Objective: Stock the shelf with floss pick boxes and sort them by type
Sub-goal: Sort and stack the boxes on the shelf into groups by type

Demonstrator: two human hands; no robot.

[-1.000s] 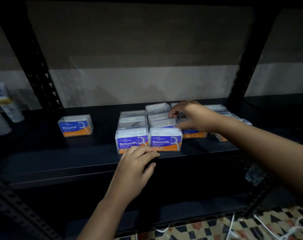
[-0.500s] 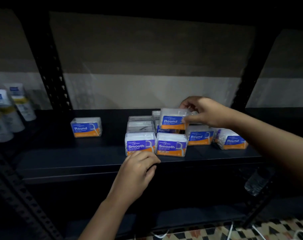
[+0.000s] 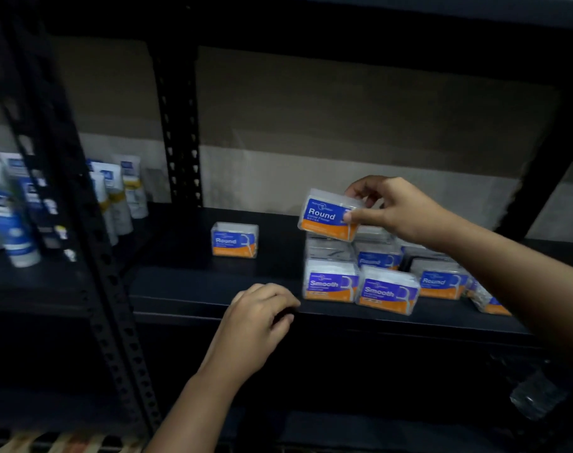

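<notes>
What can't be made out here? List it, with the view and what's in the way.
All from the head view:
- Box at far right: label covered by the right forearm; type unreadable.
- Boxes behind the two Smooth boxes: only clear tops show, their labels hidden by the front row and the lifted Round box in the right hand.
- Tubes on the left: blurred, text illegible, partly behind the shelf post.
- Left hand: contact with the shelf edge unclear.
</notes>
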